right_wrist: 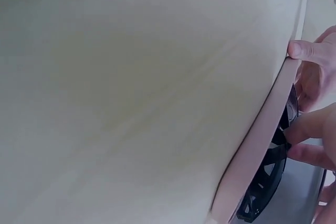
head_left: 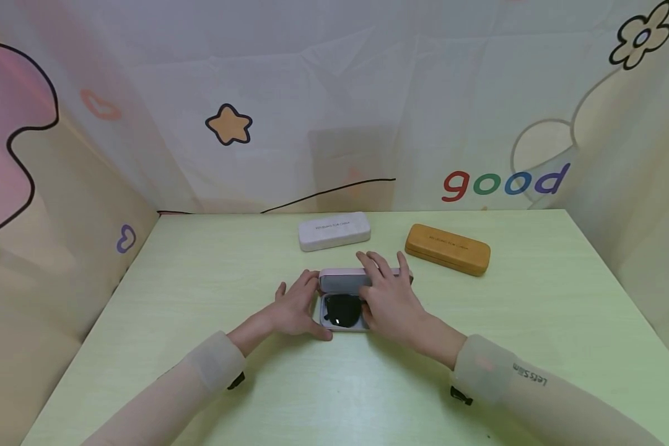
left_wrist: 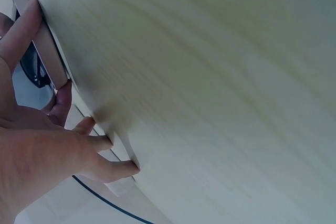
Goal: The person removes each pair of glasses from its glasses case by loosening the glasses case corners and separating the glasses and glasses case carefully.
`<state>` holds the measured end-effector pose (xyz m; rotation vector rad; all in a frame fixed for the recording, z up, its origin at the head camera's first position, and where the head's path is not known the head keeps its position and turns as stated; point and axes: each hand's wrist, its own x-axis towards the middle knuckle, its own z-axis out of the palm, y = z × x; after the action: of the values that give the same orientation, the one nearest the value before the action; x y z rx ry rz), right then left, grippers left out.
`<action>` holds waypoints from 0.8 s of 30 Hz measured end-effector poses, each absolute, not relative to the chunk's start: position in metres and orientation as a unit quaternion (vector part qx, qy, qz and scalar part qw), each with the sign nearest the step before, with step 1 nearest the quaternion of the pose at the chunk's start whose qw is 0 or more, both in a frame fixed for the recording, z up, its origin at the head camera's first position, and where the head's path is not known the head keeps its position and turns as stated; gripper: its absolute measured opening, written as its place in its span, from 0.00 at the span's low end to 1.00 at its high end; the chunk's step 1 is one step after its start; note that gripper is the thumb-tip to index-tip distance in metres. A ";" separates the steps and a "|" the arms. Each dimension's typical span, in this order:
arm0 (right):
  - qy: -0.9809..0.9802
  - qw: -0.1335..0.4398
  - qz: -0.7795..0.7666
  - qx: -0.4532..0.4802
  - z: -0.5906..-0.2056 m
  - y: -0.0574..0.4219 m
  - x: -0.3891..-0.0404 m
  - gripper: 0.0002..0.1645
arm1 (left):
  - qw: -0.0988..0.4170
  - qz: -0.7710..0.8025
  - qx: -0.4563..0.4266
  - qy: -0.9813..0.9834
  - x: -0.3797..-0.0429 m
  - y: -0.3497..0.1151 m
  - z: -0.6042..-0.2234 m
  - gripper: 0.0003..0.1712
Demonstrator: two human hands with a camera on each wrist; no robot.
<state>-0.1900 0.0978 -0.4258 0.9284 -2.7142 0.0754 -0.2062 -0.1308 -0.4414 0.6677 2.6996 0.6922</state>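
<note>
A pale pink glasses case (head_left: 340, 284) with a grey lining lies with its lid raised, its hinge side toward the back. Inside it rest dark sunglasses (head_left: 343, 311), one lens plainly visible from above. My left hand (head_left: 294, 311) grips the case's left end, thumb along the front wall (left_wrist: 51, 56), other fingertips down at the end and on the table. From the right, my right hand (head_left: 393, 310) reaches over the case and covers its right half. Thumb and forefinger pinch the middle of the sunglasses' frame (right_wrist: 265, 182) in the right wrist view.
Behind the pink case lies a shut white glasses case (head_left: 334, 232). To the right of that, a shut mustard-yellow case (head_left: 448, 249) sits at a slant. The pale wooden table (head_left: 334, 390) is walled by a printed curtain (head_left: 290, 80) at the back and sides.
</note>
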 end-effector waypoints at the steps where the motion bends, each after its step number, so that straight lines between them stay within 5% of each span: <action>1: -0.937 0.134 0.029 0.321 -0.425 0.098 -0.190 0.03 | 0.138 0.238 0.231 0.933 -0.206 -0.131 -0.441 0.53; 24: -0.929 0.147 0.042 0.338 -0.402 0.101 -0.178 0.03 | 0.132 0.254 0.235 0.929 -0.206 -0.132 -0.442 0.53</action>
<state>-0.1782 0.1010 -0.4018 0.9719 -2.6734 0.1199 -0.2058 -0.1321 -0.4418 0.6831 2.6949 0.7383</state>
